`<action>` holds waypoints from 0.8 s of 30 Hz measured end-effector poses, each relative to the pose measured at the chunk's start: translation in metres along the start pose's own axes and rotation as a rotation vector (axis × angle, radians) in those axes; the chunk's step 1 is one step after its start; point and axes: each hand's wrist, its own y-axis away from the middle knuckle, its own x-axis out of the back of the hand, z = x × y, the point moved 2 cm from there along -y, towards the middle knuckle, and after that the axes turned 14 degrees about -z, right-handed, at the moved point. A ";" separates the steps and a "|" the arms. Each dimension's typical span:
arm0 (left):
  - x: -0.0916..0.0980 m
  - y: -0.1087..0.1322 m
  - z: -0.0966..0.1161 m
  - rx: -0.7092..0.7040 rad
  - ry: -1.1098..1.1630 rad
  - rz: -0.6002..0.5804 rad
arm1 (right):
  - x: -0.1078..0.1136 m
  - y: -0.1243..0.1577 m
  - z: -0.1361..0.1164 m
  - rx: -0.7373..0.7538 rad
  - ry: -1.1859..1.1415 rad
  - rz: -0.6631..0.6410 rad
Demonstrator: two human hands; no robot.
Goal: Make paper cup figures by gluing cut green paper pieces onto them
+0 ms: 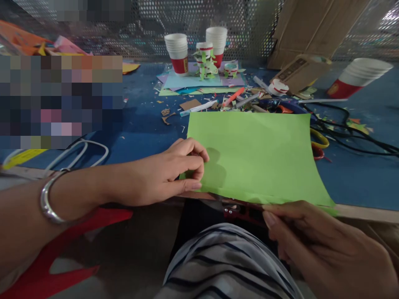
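Paper (258, 153): one green sheet, lying along the front edge of the table (146, 141), its near right side curving outward to a corner.

Table: blue top, wood-toned front edge.

Mesh panel (149, 25): perforated, behind the table.

Cardboard (311, 33): brown, leaning at far right.

Right hand (336, 245): thumb and forefinger pinched narrow on the sheet's near edge.

Left hand (177, 166): fingers curled, thumb near forefinger, over the sheet's left side; cannot tell whether they grip it.

Coloured sheets (173, 83): stacked flat beyond the green one, blue and purple among them.

Cups: white and red; two upright stacks at the back, left (176, 54) and right (216, 37); a third stack (358, 77) tilted at far right.

Cables (349, 135): black, right of the sheet.

Decorated cup (204, 62): green pieces attached, between the upright stacks.

Bangle (48, 199): silver, on the left wrist.

Markers: one white (199, 108), one orange (233, 96), beyond the sheet's far edge.

Scraps (166, 113): small brown pieces, left of the white marker.
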 end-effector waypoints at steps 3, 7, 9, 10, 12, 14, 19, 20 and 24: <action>0.000 0.000 0.000 -0.005 0.022 0.001 | 0.000 -0.002 -0.001 0.014 0.000 -0.012; 0.001 -0.001 0.000 -0.002 0.042 -0.001 | -0.001 -0.004 -0.001 0.035 -0.021 -0.016; 0.001 -0.002 0.000 -0.002 0.038 -0.005 | -0.002 -0.005 -0.001 0.057 -0.031 -0.010; 0.001 -0.002 0.000 -0.002 0.033 -0.009 | -0.002 -0.005 -0.001 0.064 -0.032 -0.009; 0.002 -0.002 0.000 -0.006 0.024 -0.020 | -0.002 -0.006 -0.003 0.062 -0.028 -0.014; 0.002 -0.002 0.000 -0.008 0.023 -0.021 | -0.002 -0.007 -0.005 0.042 -0.018 -0.022; 0.002 -0.006 0.002 -0.021 0.014 0.017 | 0.007 -0.006 -0.007 -0.013 -0.043 0.016; 0.002 -0.009 0.003 -0.022 0.008 0.032 | 0.010 -0.005 -0.006 -0.027 -0.042 0.035; -0.002 -0.018 0.009 -0.026 -0.016 0.097 | 0.020 -0.001 0.004 -0.140 -0.028 0.074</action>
